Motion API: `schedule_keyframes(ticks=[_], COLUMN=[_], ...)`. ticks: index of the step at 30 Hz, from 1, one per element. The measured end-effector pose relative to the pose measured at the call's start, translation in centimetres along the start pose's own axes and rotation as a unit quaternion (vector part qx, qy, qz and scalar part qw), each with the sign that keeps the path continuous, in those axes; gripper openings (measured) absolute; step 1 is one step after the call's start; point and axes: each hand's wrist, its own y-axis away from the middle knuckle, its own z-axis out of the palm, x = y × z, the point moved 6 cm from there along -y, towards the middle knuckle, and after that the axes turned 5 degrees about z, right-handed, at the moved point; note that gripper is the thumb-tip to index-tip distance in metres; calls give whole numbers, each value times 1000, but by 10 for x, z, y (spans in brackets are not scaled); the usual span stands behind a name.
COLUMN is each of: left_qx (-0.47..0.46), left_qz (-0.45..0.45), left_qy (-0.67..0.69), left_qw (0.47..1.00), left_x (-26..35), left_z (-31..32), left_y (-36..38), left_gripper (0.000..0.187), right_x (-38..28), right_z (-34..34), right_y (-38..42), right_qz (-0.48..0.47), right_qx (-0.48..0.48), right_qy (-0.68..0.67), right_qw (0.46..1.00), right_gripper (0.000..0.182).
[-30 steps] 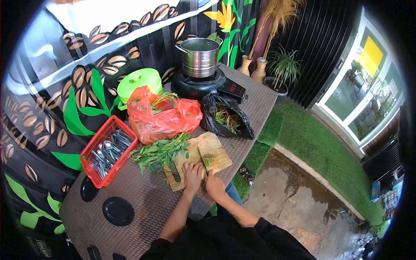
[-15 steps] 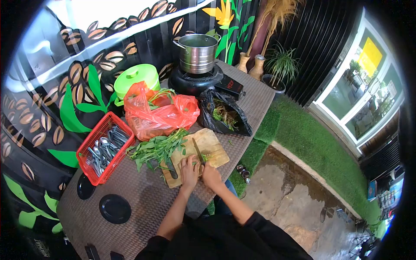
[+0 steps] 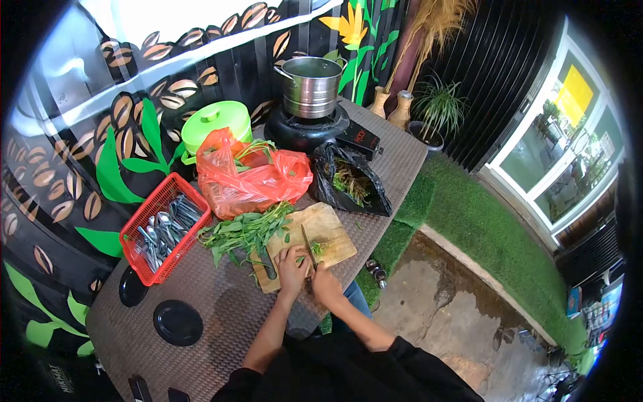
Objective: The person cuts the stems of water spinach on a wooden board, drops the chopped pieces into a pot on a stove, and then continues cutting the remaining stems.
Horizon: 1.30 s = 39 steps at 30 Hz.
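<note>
A knife (image 3: 307,242) is gripped by its handle in my right hand (image 3: 327,284), its blade pointing away from me over the wooden cutting board (image 3: 329,228). Close beside the blade, my left hand (image 3: 293,269) is closed and pressed down on the board; a bit of green stem shows at its fingers. Small cut green pieces (image 3: 319,248) lie on the board just right of the blade. A pile of leafy green vegetables (image 3: 246,232) spreads from the board's left edge onto the table.
Behind the greens are a red plastic bag (image 3: 248,184) and a black bag (image 3: 355,179) of plant scraps. A steel pot (image 3: 311,90) sits on a portable stove (image 3: 295,127) near a green lidded container (image 3: 214,124). Leftward are a red cutlery basket (image 3: 153,271) and a black plate (image 3: 177,322).
The knife has shifted slightly and its blade stands a little farther from the left fingers. More cut green pieces show beside it. The whole view has moved slightly.
</note>
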Motion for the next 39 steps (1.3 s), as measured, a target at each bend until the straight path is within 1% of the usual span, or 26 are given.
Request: schedule_keyframes(ticks=[2,3,4,5,6,8,9,11,12,14,15,17,18,20,21,22,24,26,27,28,29,30,32,34,35,39], left_qx=[9,7,5,1,0,14,14,-9,-8,-13,-14,24,25,4,5,7,5,7,7,5,3,4,-22,-28,-33,-8], left_qz=[31,31,11,-10,-9,-56,-55,-21,-21,-8,-11,84,85,79,78,64,48,26,26,17,8,9,13,9,8,33], left_qy=[-27,-27,-4,19,18,25,25,-57,-55,-45,-47,-60,-61,-36,-35,-18,-2,-1,-1,8,18,19,5,5,4,-13], left_qw=[999,999,1000,1000,1000,998,998,998,998,999,999,994,994,996,996,998,999,1000,1000,1000,1000,1000,1000,1000,999,999], left_x=[3,4,1,-1,-3,-14,-13,-8,-5,-1,1,17,15,9,10,10,5,-5,-2,0,1,-1,-6,-2,1,4], left_z=[-1,0,0,-1,1,0,-3,-6,-6,-9,-10,-14,-14,-9,-10,-10,-9,-5,-7,-8,-9,-9,-3,-5,-6,-10], left_y=[-3,-4,-5,-4,-4,-8,-10,-12,-12,-10,-5,1,1,3,3,2,6,7,5,6,6,5,7,8,7,4], left_gripper=[24,24,20,15,15,13,13,14,14,14,14,13,13,16,16,19,23,34,34,37,39,39,38,36,34,33], right_x=[1,0,0,3,3,-2,-2,-2,0,-3,-2,-4,-6,-3,-6,-5,-7,-2,-6,-9,-9,-9,-11,-16,-16,-14], right_z=[4,2,1,1,-3,-7,-3,1,0,-4,-4,-8,-6,5,5,4,-1,0,-3,-2,3,6,6,-3,-5,-1], right_y=[-2,-8,-12,-13,-13,-8,-1,2,-3,-12,-10,-10,-6,7,7,-1,-12,-11,-11,-5,3,7,1,-13,-18,-3], right_qz=[21,3,-14,-12,-15,-22,-2,24,24,-30,-30,-32,-33,14,22,21,-26,-35,-49,-50,-28,-5,-7,-31,-25,-24], right_qx=[-11,-9,-9,-11,-11,-9,-10,-25,-25,-5,-8,4,5,-7,-17,-17,11,17,23,23,13,4,5,15,0,0], right_qy=[6,4,1,-1,-9,-17,-10,-9,-8,-10,-11,-8,-9,-10,-5,-3,-20,-20,-19,-19,-7,5,1,-27,-2,2], right_qw=[1000,1000,1000,1000,1000,1000,1000,999,999,999,999,999,999,1000,1000,1000,999,999,998,998,999,1000,1000,999,1000,1000], right_gripper=[34,34,34,34,33,33,33,33,33,33,33,32,32,33,33,33,32,32,32,32,32,32,31,31,29,30])
